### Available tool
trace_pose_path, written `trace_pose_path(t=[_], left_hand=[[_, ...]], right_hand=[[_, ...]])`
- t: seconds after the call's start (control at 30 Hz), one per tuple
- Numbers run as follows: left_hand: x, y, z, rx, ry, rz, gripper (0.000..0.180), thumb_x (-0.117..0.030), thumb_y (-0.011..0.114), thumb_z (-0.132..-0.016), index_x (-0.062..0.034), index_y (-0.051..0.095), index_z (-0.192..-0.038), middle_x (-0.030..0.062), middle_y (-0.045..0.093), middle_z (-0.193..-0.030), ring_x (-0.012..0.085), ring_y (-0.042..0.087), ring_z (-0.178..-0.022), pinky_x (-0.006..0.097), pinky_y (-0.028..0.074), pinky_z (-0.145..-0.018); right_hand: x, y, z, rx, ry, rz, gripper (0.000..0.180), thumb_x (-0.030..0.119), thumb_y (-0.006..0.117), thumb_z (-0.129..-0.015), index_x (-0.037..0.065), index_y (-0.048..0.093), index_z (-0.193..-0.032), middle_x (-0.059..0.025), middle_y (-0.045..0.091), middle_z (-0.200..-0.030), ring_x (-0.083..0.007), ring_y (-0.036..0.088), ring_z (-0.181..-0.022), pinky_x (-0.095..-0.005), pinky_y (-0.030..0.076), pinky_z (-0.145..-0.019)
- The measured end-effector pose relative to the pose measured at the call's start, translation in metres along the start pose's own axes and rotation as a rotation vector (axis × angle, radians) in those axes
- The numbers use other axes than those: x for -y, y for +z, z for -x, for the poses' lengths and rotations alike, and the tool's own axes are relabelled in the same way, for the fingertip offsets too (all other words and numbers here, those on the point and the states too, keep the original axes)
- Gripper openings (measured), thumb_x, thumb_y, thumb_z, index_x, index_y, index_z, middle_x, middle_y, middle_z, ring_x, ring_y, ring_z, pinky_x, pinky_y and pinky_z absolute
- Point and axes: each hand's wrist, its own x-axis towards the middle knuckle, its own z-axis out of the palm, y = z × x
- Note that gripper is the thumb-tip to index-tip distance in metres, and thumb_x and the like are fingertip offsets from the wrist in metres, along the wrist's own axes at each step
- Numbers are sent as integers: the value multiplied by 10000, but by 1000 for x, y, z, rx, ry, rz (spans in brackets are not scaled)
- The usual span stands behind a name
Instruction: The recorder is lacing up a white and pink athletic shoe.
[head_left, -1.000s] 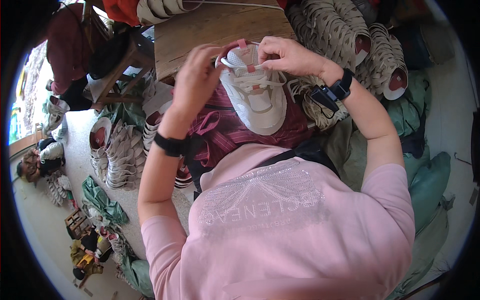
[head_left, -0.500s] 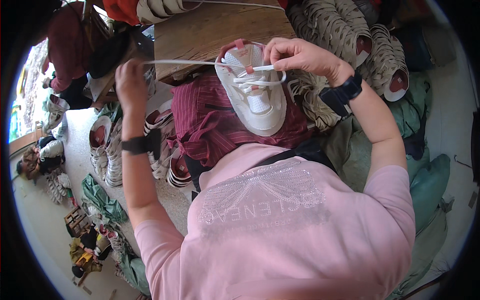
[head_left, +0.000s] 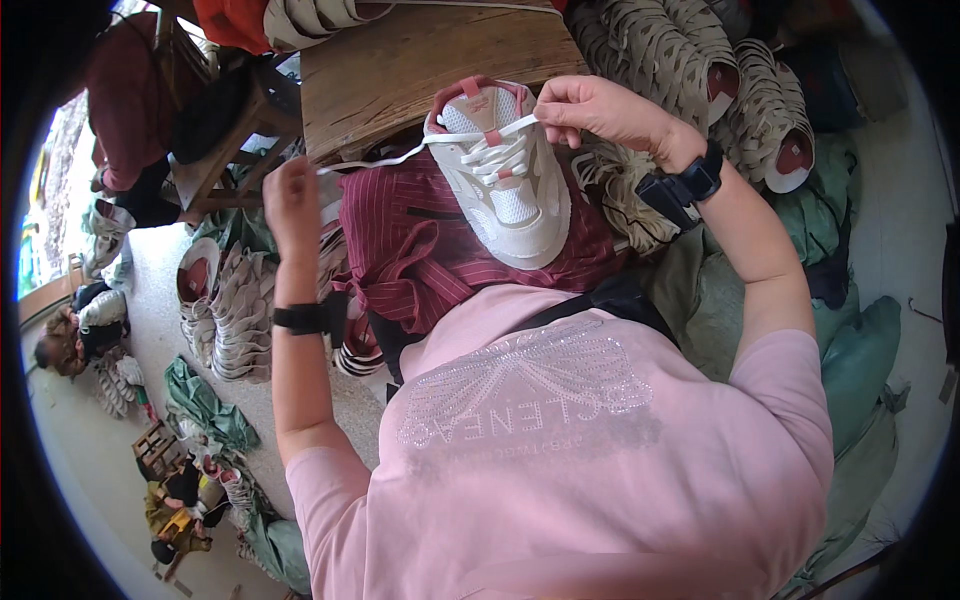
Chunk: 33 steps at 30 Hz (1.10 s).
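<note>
A white sneaker [head_left: 515, 225] with a pink lining rests on the dark red striped cloth [head_left: 385, 235] over my lap, its toe toward me. White shoelace [head_left: 395, 160] crosses its tongue and runs out to both sides. My right hand [head_left: 605, 115], close by the shoe's collar, pinches the lace on the right. Out to the left, away from the shoe, my left hand [head_left: 293, 205] is closed on the other length of lace, which hangs slightly slack; this hand is a little blurred. Each wrist wears a black band.
A wooden table [head_left: 430, 50] stands beyond the shoe, with another shoe part [head_left: 305, 20] at its far left. Stacked shoe uppers [head_left: 660, 60] fill the far right, and more [head_left: 240, 310] stand on the floor at left. Green sacks [head_left: 860, 370] lie at right. Other people [head_left: 180, 515] sit at left.
My left hand has come inward and down, and the lace on that side has gone from taut to slack. On the right, the loop by the shoe has been drawn up.
</note>
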Motion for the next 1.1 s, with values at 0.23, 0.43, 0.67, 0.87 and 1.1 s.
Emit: trace_pose_path(t=[0.23, 0.43, 0.67, 0.87, 1.1], left_hand=[[-111, 58, 15, 241, 61, 314, 268, -68, 753, -766, -30, 631, -1001, 60, 530, -908, 117, 509, -679, 256, 459, -623], [-118, 64, 14, 307, 13, 415, 202, -48, 705, -798, -3, 586, -955, 43, 529, -821, 97, 505, -653, 244, 440, -583], [-104, 51, 12, 416, -121, 564, 106, -42, 638, -871, -22, 540, -906, -21, 505, -673, 44, 437, -627, 214, 385, -553], [-97, 26, 12, 482, -95, 441, 82, -47, 632, -885, -11, 621, -958, 24, 539, -701, 103, 499, -628, 245, 416, -575], [-30, -19, 15, 277, 277, -97, 121, -32, 650, -833, -48, 677, -951, 114, 569, -890, 296, 594, -811, 360, 484, -694]], right_hand=[[0, 17, -10, -17, -42, 295, 232, 252, 650, -900, 24, 611, -911, 4, 601, -796, -70, 530, -709, -224, 434, -639], [-9, 34, -14, -111, -57, 287, 257, 254, 682, -854, 13, 633, -778, -12, 614, -777, -109, 565, -752, -274, 456, -678], [-13, 27, 1, -219, 4, -379, 198, 158, 619, -888, 114, 561, -705, 98, 420, -632, -13, 324, -579, -199, 254, -521], [-7, 14, 9, -116, 21, -98, 195, 201, 580, -928, 95, 607, -767, 76, 434, -652, -32, 378, -598, -177, 297, -555], [-72, -20, 9, -371, -696, 1048, 280, 288, 541, -956, 54, 664, -866, 11, 608, -739, -74, 517, -637, -235, 405, -572]])
